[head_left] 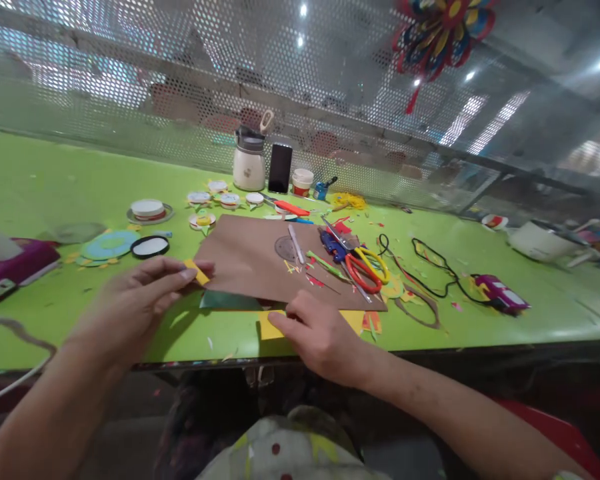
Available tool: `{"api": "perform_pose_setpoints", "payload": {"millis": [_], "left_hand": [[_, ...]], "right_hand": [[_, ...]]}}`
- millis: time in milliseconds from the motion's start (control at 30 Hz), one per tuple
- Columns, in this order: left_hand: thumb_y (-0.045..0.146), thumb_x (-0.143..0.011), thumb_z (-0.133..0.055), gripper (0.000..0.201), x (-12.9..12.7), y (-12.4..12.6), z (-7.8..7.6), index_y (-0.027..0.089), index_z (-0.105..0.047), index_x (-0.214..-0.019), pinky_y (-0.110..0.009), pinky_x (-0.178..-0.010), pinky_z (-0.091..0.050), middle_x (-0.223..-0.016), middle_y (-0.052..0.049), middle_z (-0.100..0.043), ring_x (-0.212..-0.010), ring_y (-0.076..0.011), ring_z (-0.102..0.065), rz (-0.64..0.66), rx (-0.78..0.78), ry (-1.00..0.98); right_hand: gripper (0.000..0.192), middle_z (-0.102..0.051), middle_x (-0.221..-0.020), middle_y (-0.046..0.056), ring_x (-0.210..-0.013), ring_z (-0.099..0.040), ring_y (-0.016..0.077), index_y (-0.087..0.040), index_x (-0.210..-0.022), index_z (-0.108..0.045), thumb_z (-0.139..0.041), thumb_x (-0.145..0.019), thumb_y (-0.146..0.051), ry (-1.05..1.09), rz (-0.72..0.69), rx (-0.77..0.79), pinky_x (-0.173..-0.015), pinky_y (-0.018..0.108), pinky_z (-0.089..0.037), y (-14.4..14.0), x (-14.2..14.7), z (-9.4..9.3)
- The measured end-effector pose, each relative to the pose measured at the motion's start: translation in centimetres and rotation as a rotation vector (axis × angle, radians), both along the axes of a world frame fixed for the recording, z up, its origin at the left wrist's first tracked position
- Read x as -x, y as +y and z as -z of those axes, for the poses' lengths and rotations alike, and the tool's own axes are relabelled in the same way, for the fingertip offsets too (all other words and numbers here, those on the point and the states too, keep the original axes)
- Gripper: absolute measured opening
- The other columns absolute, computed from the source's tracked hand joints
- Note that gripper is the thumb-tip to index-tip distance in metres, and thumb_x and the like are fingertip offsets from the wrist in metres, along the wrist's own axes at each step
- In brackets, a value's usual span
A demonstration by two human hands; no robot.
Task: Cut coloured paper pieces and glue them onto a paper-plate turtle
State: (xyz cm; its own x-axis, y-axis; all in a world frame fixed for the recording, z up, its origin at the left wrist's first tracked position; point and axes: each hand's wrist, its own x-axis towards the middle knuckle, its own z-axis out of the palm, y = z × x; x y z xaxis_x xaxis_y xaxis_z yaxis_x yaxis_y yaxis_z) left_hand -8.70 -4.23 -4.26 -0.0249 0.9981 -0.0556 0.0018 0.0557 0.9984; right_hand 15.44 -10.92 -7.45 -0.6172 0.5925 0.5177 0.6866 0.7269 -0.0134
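Note:
Between the thumb and fingers of my left hand (145, 293) is a small yellow paper piece (197, 272), raised near the left corner of a brown cardboard sheet (240, 257). My right hand (325, 337) is curled at the table's front, its thumb and fingers closed on a yellow paper strip (269, 327) that runs under the cardboard's front edge. A dark green paper (230, 301) pokes out beneath the cardboard. On the cardboard lie a white pen (297, 244), paper scraps and scissors with red and yellow handles (364, 273).
Several round paper pieces (199, 198) lie at the back left, near a white bottle (249, 167) and a phone (280, 169). A purple power strip (15, 267) stands at left; a purple device (501, 293) with a black cord lies at right. Perforated metal screening (180, 87) rises behind.

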Motion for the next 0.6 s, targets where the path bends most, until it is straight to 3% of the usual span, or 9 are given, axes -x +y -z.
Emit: {"api": "perform_pose_setpoints", "payload": {"millis": [133, 233, 433, 600], "left_hand": [[0.028, -0.063, -0.072, 0.011, -0.5, 0.2, -1.1, 0.020, -0.066, -0.069, -0.041, -0.093, -0.046, -0.081, -0.003, -0.074, -0.084, -0.0214, -0.067, -0.016, -0.152, 0.024], [0.028, -0.066, -0.071, 0.011, -0.3, 0.7, -1.5, 0.018, -0.066, -0.068, -0.037, -0.090, -0.047, -0.083, -0.005, -0.074, -0.085, -0.0208, -0.068, 0.033, -0.237, 0.066], [0.030, -0.064, -0.074, 0.015, -0.2, 1.7, -1.2, 0.017, -0.068, -0.069, -0.039, -0.091, -0.047, -0.083, -0.006, -0.075, -0.086, -0.0218, -0.068, 0.065, -0.245, 0.008], [0.031, -0.066, -0.072, 0.016, 0.1, 1.2, -0.5, 0.016, -0.067, -0.070, -0.040, -0.094, -0.045, -0.085, -0.007, -0.075, -0.089, -0.0225, -0.067, 0.074, -0.239, 0.028]], "right_hand": [[0.027, -0.055, -0.076, 0.008, -0.073, -0.043, 0.0194, -0.004, -0.107, -0.062, -0.039, -0.095, -0.010, -0.124, -0.073, -0.156, -0.062, 0.032, -0.038, 1.7, 2.0, 0.4], [0.026, -0.054, -0.076, 0.010, -0.073, -0.043, 0.0210, -0.004, -0.098, -0.063, -0.038, -0.095, -0.010, -0.228, -0.031, -0.217, -0.061, 0.033, -0.038, 3.0, 3.2, 0.2], [0.019, -0.055, -0.076, 0.014, -0.074, -0.046, 0.0261, -0.006, -0.085, -0.062, -0.044, -0.084, -0.001, -0.481, 0.241, -0.048, -0.059, 0.037, -0.038, 1.8, 5.8, -0.8], [0.017, -0.058, -0.080, 0.014, -0.070, -0.045, 0.0232, -0.007, -0.085, -0.061, -0.045, -0.083, -0.001, -0.462, 0.094, -0.014, -0.063, 0.037, -0.038, -0.9, 5.9, -1.6]]}}
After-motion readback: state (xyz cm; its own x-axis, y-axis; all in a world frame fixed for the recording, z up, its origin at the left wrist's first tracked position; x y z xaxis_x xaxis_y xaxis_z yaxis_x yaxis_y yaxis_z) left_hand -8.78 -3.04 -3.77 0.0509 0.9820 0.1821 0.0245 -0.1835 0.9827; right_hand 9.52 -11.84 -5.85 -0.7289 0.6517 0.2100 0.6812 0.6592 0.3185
